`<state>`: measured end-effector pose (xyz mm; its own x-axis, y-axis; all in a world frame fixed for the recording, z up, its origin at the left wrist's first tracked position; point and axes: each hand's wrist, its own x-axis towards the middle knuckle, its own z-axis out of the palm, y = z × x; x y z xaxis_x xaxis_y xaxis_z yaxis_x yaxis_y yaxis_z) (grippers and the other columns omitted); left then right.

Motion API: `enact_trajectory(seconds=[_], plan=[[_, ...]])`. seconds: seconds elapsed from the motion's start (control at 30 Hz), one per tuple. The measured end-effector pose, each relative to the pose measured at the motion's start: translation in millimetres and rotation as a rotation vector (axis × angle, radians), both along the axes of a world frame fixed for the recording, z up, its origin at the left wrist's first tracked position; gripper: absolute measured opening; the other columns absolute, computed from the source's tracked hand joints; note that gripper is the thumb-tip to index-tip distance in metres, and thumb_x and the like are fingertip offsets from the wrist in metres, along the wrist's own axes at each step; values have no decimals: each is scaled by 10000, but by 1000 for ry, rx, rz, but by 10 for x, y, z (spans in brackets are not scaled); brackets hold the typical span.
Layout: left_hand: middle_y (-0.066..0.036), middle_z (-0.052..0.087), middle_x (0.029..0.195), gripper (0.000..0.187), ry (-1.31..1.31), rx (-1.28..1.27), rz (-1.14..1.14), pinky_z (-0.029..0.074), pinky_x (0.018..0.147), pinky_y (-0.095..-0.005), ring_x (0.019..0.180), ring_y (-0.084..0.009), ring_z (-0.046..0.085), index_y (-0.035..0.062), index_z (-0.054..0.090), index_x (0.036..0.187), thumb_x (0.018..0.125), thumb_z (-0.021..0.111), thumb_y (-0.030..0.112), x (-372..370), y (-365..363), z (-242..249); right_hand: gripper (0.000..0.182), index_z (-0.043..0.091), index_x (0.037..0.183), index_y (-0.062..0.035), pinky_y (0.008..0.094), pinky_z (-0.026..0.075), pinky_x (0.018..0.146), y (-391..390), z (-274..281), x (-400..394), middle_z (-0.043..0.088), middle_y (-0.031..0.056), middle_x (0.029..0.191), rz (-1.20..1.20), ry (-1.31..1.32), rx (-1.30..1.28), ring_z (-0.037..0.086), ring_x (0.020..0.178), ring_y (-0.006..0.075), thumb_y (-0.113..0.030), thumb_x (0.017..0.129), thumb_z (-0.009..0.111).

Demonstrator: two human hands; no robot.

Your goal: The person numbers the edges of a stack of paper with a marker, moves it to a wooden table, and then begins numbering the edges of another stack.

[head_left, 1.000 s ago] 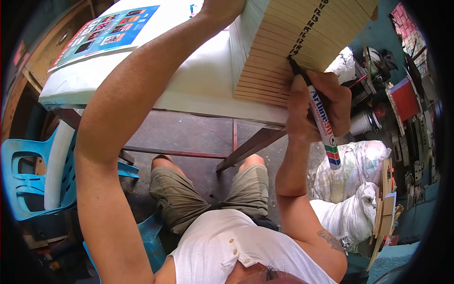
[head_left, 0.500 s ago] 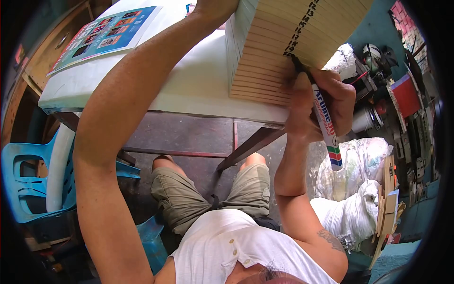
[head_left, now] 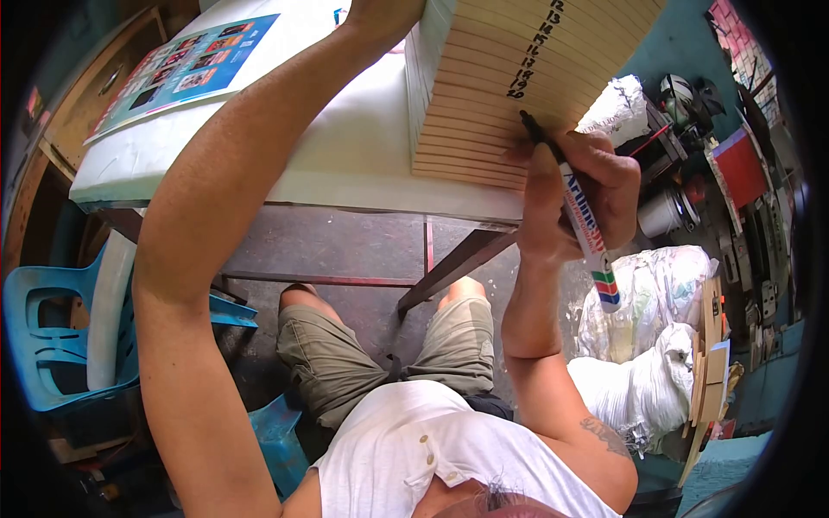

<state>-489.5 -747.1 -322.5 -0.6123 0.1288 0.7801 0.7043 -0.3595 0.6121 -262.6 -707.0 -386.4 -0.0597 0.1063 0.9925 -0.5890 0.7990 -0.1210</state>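
My right hand point(head_left: 611, 177) is closed round a white Artline marker point(head_left: 580, 211), with its black tip pointing up and left. The tip is at the edge of a tall stack of layered, paper-like pads point(head_left: 471, 108), just below the handwritten number 20. Above it runs a column of black numbers, 12 to 20 in view, roughly one per layer. The side of my right hand rests near the stack's lower right edge. My left forearm reaches up over the white table point(head_left: 345, 164); beside the stack, my left hand point(head_left: 387, 10) leaves the top of the view, its fingers hidden.
A printed sheet with small pictures point(head_left: 190, 69) lies on the table's left side. A blue plastic chair point(head_left: 52, 319) stands at lower left. On the right are stuffed plastic bags point(head_left: 648, 302), a white bucket point(head_left: 665, 214) and cluttered shelving point(head_left: 751, 198).
The 20 is now fully visible. The marker tip has moved slightly down and left, below that number. The stack appears shifted slightly left, and more of the number column's lower part shows.
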Motion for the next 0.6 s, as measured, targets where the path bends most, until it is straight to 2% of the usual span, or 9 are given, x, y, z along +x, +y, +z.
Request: enact_trajectory(seconds=[0.13, 0.23, 0.37, 0.6], plan=[[-150, 559, 875, 241, 43, 18, 18, 422, 835, -368, 871, -223, 520, -10, 521, 1004, 1029, 418, 206, -16, 14, -4, 191, 534, 943, 80, 248, 480, 642, 40, -38, 13, 629, 172, 760, -73, -25, 47, 623, 628, 164, 80, 807, 668], [-172, 585, 918, 246, 2, -23, 19, 418, 854, -370, 893, -237, 530, -24, 530, 1043, 1027, 415, 193, 19, -24, 6, 197, 548, 947, 83, 237, 452, 632, -20, -17, -76, 618, 147, 746, -125, 60, 109, 575, 630, 135, 67, 806, 684], [-179, 610, 967, 269, -1, -9, -32, 418, 879, -364, 927, -243, 543, -39, 536, 1072, 1029, 411, 195, 50, -35, 22, 202, 560, 947, 87, 224, 405, 600, -12, -9, -56, 598, 111, 726, -113, 38, 118, 514, 619, 105, 61, 801, 697], [-181, 619, 1001, 316, -8, 28, -40, 420, 915, -369, 978, -247, 558, -53, 550, 1111, 1035, 404, 217, 58, -9, 16, 197, 564, 944, 88, 214, 386, 581, -17, 17, -48, 587, 104, 706, -140, 16, 151, 503, 606, 100, 59, 804, 700]])
